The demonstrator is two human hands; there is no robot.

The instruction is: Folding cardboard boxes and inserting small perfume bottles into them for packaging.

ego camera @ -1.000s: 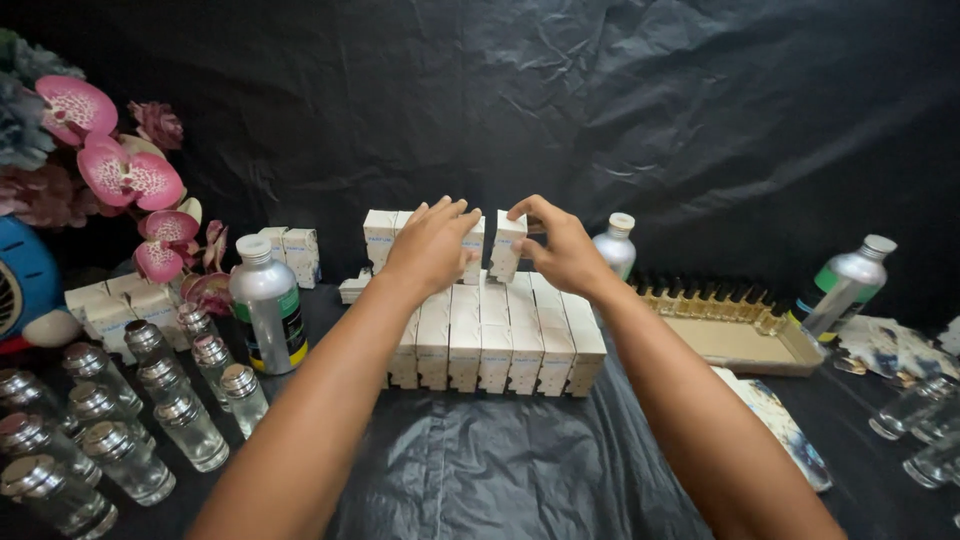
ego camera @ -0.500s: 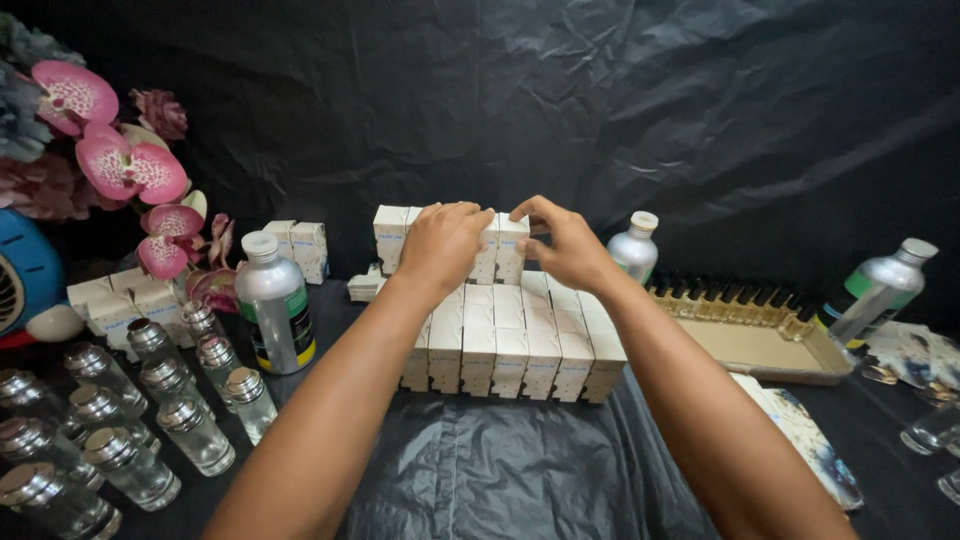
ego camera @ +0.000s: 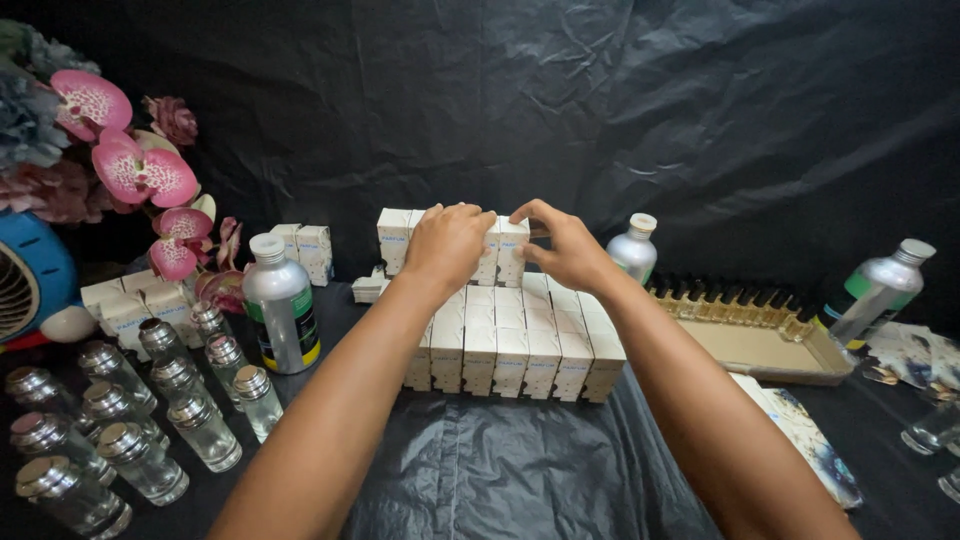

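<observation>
Right hand (ego camera: 568, 248) no longer holds small white box raised above upper row of boxes (ego camera: 452, 242); box (ego camera: 513, 250) now sits at right end of that row, flush with neighbours. Right hand lower, fingertips pinching box top. Left hand (ego camera: 448, 245) shifted rightward along row, closer to right hand, covering row's middle.

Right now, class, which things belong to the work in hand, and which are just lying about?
In hand: left hand and right hand on the back row of boxes; front boxes.
Lying about: glass bottles, silver bottle, tray, flowers, fan.
</observation>
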